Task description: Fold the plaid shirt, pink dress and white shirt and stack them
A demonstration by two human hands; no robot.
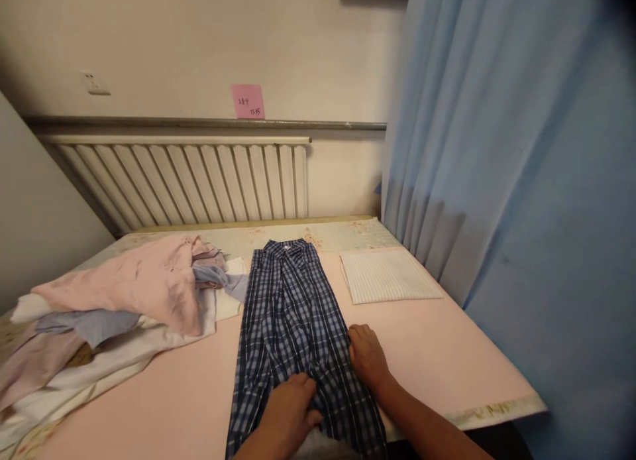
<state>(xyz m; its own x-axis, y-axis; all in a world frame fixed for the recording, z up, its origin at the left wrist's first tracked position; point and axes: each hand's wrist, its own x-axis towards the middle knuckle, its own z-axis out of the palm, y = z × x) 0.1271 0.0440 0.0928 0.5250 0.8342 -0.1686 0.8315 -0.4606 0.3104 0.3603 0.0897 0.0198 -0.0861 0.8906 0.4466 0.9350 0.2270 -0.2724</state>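
Note:
A dark blue plaid shirt [293, 307] lies lengthwise on the bed, its sides folded in to a long strip. Its collar points toward the wall, and the near end runs out of view at the bottom. My left hand [291, 407] is on the lower middle of the shirt, fingers curled on the cloth and thumb a little apart. At the shirt's right edge, my right hand [366, 354] has its fingers bent round the fabric. The fingertips of both hands are partly hidden.
On the left is a loose heap of pink, white and blue-grey clothes [144, 287]. A folded striped cloth [390, 276] lies at right on the pink bed cover [437, 354]. A blue curtain [472, 128] hangs along the right side; a radiator [199, 178] stands behind.

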